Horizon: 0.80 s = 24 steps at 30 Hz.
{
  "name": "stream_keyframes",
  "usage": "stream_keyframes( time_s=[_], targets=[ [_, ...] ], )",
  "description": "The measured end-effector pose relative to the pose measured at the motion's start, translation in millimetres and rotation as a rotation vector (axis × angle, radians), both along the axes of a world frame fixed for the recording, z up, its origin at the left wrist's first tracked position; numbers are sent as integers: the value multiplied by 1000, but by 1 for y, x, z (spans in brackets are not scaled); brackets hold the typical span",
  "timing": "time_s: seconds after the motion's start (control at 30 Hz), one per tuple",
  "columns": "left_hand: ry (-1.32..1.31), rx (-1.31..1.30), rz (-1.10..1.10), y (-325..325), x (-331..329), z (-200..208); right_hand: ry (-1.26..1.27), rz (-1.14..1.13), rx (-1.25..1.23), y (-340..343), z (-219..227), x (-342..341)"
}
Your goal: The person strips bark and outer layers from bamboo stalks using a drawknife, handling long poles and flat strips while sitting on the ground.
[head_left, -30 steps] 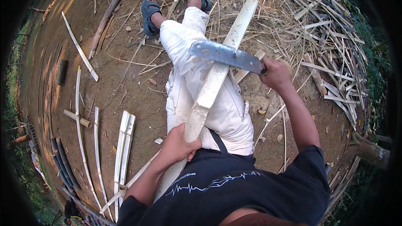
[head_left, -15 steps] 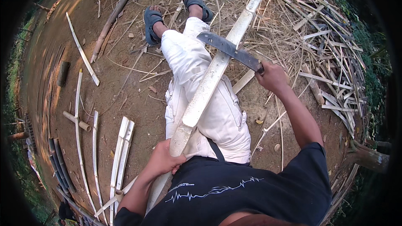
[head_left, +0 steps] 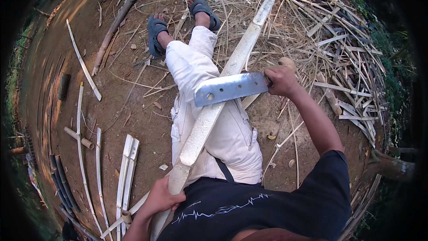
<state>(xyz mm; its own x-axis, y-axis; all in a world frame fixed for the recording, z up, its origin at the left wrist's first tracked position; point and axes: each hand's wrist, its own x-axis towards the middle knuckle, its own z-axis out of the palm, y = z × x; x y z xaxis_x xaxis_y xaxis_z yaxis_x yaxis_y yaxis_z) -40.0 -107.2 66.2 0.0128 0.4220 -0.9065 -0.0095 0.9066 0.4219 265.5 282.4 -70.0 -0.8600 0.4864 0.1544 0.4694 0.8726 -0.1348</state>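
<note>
A long, pale split-bamboo strip (head_left: 203, 129) lies slantwise over my white-trousered legs, its far end reaching the upper right. My left hand (head_left: 162, 196) is closed round its near part, close to my waist. In my right hand (head_left: 281, 80) is the handle of a machete (head_left: 232, 90), whose rounded wooden butt sticks out beyond the fist. The wide blade, pierced by several round holes, crosses the strip above my thighs with its flat side showing. A thin sliver stands off the strip just beyond the blade. Whether the edge touches the bamboo is hard to tell.
Shavings and split sticks form a heap (head_left: 352, 58) at the right. On the left lie bamboo strips (head_left: 127, 174), a short bamboo piece (head_left: 79, 137) and a dark pole (head_left: 117, 31). A tree stump (head_left: 392, 165) stands at the right edge.
The machete has come nearer my body along the strip, and its blade has turned to show its flat side. My left hand keeps its hold. A pale chip now shows by my left thigh.
</note>
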Motion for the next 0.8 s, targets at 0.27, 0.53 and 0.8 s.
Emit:
stream_keyframes(
  time_s=[0.27, 0.53, 0.8],
  targets=[
    [108, -9, -4, -20, -21, -2, -202, -357, -241, 21, 12, -20],
    [137, 9, -17, -24, -22, -5, -41, -537, -103, 72, -31, -6],
    [150, -90, -38, -53, -39, -12, -98, -1083, -196, 130, -41, 46]
  ],
)
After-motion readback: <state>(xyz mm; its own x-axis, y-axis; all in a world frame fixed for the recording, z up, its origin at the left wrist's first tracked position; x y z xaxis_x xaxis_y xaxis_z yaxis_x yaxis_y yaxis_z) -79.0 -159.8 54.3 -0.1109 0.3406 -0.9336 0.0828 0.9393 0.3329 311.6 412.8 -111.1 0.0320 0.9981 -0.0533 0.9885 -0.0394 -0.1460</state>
